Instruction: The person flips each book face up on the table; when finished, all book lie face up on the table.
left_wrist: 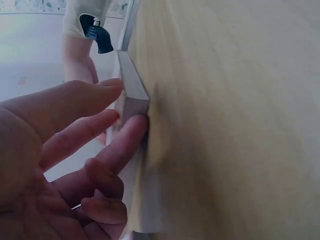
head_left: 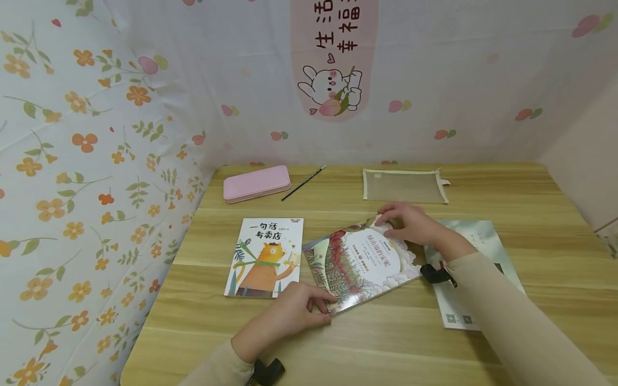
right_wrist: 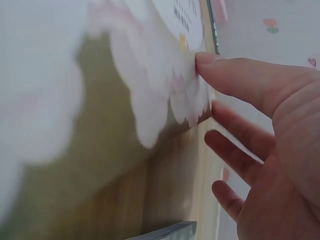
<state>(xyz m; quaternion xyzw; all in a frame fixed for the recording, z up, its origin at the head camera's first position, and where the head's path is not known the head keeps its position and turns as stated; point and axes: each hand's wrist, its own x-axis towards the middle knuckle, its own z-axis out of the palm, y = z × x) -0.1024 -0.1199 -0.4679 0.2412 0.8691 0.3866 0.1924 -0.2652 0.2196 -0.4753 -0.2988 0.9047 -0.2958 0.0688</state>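
A picture book (head_left: 359, 262) with a flowery cover and a white oval title panel lies tilted at the middle of the table. My left hand (head_left: 301, 308) holds its near-left corner; in the left wrist view the thumb (left_wrist: 107, 90) and fingers meet around that corner, close over the wood. At the far-right corner, my right hand (head_left: 410, 222) pinches the book, its thumb (right_wrist: 220, 65) on the cover and a fingertip at the edge. Left of it lies a book with an orange bear (head_left: 264, 257). To the right, a pale green book (head_left: 478, 268) sits partly behind my right forearm.
Along the back of the table are a pink pencil case (head_left: 257, 184), a dark pencil (head_left: 303, 183) and a mesh zip pouch (head_left: 404, 186). A printed curtain (head_left: 241, 80) hangs behind the wooden table (head_left: 203, 327) and along its left side.
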